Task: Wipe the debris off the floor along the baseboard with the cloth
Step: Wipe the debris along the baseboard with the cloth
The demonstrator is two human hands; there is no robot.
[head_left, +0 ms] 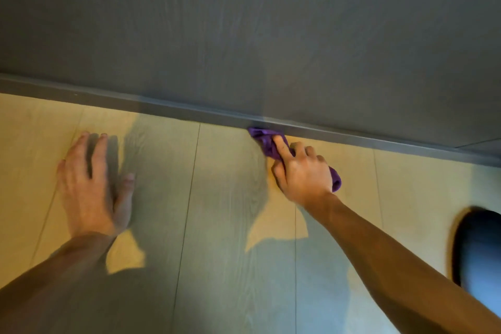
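Wiping already under way: right hand [302, 171] clenched around bunched purple cloth [267, 141], index finger pressing its front end onto the floor [222, 198], right against the baseboard [189, 114]. Left hand [92, 179] spread flat and open on the boards well to the left, holding nothing, bracing. No debris distinguishable in the blur. Next, probably: dragging the cloth along the baseboard seam, keeping pressure down and tight to the edge.

The right hand [303, 173] covers most of the purple cloth [264, 141]; debris is too small to see. The left hand [89, 184] looks blurred. A dark shape [479, 249], maybe a knee, is cut by the right edge.
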